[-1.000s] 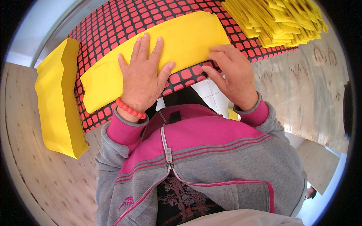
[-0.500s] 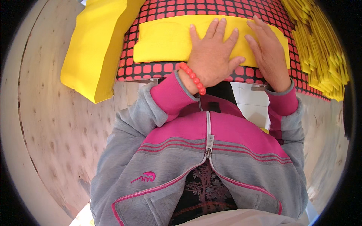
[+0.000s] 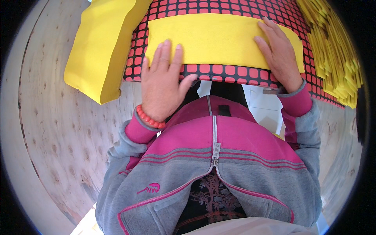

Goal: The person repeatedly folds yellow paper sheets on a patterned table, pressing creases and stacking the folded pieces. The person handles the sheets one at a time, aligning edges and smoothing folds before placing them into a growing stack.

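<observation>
A flat yellow fabric piece (image 3: 217, 39) lies lengthwise on the red-and-black checked cloth (image 3: 235, 72), close to the near edge. My left hand (image 3: 161, 78), with a red bead bracelet at its wrist, has its fingertips over the piece's left end. Its fingers are spread and it holds nothing. On the right end rests my right hand (image 3: 277, 53), fingers stretched out and thumb apart. Part of the fabric's right end is hidden beneath it.
To the left stands a thick yellow stack of fabric (image 3: 96, 47) that hangs past the checked cloth's edge. A dense pile of yellow strips (image 3: 335, 58) lies at the right. Pale wooden boards (image 3: 58, 129) extend on the left.
My left hand has moved left and nearer to me, from the fabric's middle to its left end. The fabric's left end now looks smoother and straighter. My right hand has barely moved.
</observation>
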`<state>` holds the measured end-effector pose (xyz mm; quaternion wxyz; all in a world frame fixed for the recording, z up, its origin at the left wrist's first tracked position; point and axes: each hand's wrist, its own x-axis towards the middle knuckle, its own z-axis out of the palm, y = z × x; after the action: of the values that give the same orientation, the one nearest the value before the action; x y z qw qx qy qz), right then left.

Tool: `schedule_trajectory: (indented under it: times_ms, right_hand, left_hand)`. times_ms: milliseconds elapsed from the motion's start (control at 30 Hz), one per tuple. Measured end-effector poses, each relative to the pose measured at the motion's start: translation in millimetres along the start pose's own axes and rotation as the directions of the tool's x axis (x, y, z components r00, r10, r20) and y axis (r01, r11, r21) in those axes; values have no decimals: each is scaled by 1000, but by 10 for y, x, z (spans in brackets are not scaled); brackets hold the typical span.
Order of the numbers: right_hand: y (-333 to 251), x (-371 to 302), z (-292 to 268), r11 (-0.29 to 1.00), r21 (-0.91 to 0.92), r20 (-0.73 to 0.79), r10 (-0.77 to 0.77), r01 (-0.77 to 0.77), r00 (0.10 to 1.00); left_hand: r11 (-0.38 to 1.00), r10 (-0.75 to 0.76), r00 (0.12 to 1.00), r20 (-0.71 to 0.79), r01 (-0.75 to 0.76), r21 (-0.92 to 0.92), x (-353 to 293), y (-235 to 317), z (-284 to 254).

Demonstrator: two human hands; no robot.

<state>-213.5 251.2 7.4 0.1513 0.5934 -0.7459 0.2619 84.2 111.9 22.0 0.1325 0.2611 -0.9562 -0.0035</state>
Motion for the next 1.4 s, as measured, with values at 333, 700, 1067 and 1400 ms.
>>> schedule_trajectory:
  times_ms: [333, 700, 1067, 1400]
  right_hand:
    - [2, -34, 8, 998, -40, -34, -52, 51, 998]
    - [51, -30, 66, 996, -59, -22, -71, 70, 997]
    - [-468, 193, 303, 981, -120, -203, -172, 149, 964]
    - [32, -120, 74, 926, -343, 61, -149, 161, 987]
  left_hand:
    - [994, 105, 987, -120, -105, 7, 225, 137, -274]
    - [981, 132, 978, -161, -152, -118, 1199, 754, 606]
    - [995, 97, 993, -75, -96, 10, 1024, 204, 542]
    - [1000, 29, 1000, 2, -29, 11, 880, -40, 389]
